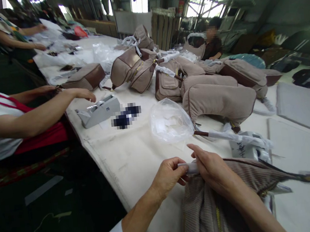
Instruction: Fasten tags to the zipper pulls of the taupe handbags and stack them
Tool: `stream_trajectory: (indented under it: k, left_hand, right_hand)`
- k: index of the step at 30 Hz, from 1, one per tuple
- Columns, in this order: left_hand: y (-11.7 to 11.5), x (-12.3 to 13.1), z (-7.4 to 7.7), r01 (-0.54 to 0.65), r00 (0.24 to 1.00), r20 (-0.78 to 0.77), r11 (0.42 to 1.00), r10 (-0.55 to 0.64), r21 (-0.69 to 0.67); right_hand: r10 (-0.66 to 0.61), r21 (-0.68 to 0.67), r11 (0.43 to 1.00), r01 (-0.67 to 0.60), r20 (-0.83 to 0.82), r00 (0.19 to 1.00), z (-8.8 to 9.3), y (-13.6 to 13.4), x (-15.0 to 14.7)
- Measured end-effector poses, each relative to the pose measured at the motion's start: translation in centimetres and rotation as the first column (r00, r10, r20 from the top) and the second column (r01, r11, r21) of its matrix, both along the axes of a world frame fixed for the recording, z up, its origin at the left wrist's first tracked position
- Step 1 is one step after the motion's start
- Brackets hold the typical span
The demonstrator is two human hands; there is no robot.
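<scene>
A brown ribbed fabric bag (200, 203) with brass zips lies at the table's near edge, below my hands. My left hand (169, 173) pinches the end of a white wrapping strip (191, 167) at the bag's top corner. My right hand (216, 168) rests over the bag beside the strip, its fingers stretched out and its palm turned down. What lies beneath that palm is hidden. Just past the bag stands a grey tape dispenser (248, 146) with dark handwriting, partly covered by a wrapped strap (226, 135).
A crumpled clear plastic bag (169, 120) lies ahead. Several taupe bags (219, 100) are heaped behind it. Another tape dispenser (100, 110) stands at left, near a co-worker's arm (46, 109). Grey flat panels (306, 105) lie at right on the white table (111, 150).
</scene>
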State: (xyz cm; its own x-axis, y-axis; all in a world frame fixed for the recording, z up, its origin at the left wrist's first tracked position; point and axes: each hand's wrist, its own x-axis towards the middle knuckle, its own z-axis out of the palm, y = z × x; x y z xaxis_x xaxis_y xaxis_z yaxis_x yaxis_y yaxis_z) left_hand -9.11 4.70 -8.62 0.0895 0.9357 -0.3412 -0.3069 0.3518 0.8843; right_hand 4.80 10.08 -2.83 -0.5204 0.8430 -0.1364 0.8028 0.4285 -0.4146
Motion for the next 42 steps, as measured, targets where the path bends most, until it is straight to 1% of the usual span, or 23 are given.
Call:
stream_trajectory:
  k: [2, 5, 7, 9, 11, 14, 16, 19, 22, 24, 28, 32, 36, 39, 42]
  left_hand:
    - [0.0, 0.5, -0.2, -0.021, 1.0, 0.009, 1.0, 0.02, 0.019]
    - [-0.2, 0.8, -0.4, -0.053, 0.999, 0.003, 0.996, 0.053, 0.069]
    - [-0.5, 0.9, -0.3, -0.066, 0.998, -0.016, 0.992, 0.068, 0.107]
    - [-0.6, 0.9, -0.2, -0.08, 0.995, -0.043, 0.987, 0.087, 0.141]
    - [-0.6, 0.9, -0.2, -0.09, 0.994, -0.052, 0.983, 0.099, 0.159]
    - [-0.6, 0.7, -0.3, -0.09, 0.996, 0.012, 0.987, 0.089, 0.134]
    - [-0.6, 0.6, -0.4, -0.092, 0.995, 0.043, 0.988, 0.088, 0.121]
    - [-0.6, 0.6, -0.3, -0.121, 0.993, 0.03, 0.983, 0.118, 0.137]
    - [-0.7, 0.8, -0.2, -0.143, 0.99, 0.018, 0.979, 0.142, 0.146]
    - [-0.8, 0.9, -0.3, -0.146, 0.989, 0.021, 0.977, 0.144, 0.153]
    - [-1.1, 1.2, -0.5, -0.126, 0.991, 0.063, 0.979, 0.117, 0.157]
    - [-1.0, 1.6, -0.3, -0.174, 0.985, 0.039, 0.97, 0.17, 0.171]
    - [-0.7, 2.0, -0.1, -0.176, 0.984, 0.047, 0.971, 0.171, 0.164]
    - [-0.6, 2.3, -0.1, -0.23, 0.973, 0.035, 0.961, 0.227, 0.152]
    - [-0.6, 2.7, -0.1, -0.287, 0.958, 0.063, 0.95, 0.281, 0.126]
  right_hand:
    - [0.005, 0.007, 1.0, -0.005, -0.022, 1.0, -0.2, 0.1, 0.2]
    - [0.132, 0.01, 0.991, -0.132, -0.038, 0.99, 0.4, 0.3, 0.8]
    - [0.229, -0.047, 0.973, -0.227, 0.03, 0.973, 1.1, 0.6, 1.0]
    - [0.278, -0.133, 0.956, -0.263, 0.109, 0.954, 1.9, 0.8, 1.0]
    - [0.27, -0.17, 0.955, -0.243, 0.155, 0.95, 2.3, 1.0, 0.8]
    - [0.21, -0.149, 0.971, -0.186, 0.166, 0.963, 2.4, 1.0, 0.5]
    - [0.205, -0.154, 0.971, -0.181, 0.159, 0.966, 2.3, 0.9, 0.4]
    - [0.213, -0.165, 0.967, -0.193, 0.111, 0.971, 2.1, 0.9, 0.6]
    - [0.227, -0.224, 0.951, -0.215, 0.03, 0.973, 2.1, 1.0, 0.8]
    - [0.216, -0.243, 0.947, -0.208, 0.007, 0.976, 2.1, 1.1, 0.9]
    - [0.178, -0.221, 0.959, -0.177, -0.015, 0.984, 2.2, 1.2, 1.0]
    - [0.145, -0.206, 0.967, -0.152, -0.051, 0.988, 2.3, 0.9, 1.1]
    - [0.124, -0.19, 0.973, -0.132, -0.056, 0.991, 2.3, 0.5, 1.1]
    - [0.128, -0.145, 0.981, -0.131, -0.032, 0.991, 1.9, 0.2, 1.1]
    - [0.139, -0.064, 0.988, -0.139, 0.001, 0.99, 1.5, 0.0, 1.3]
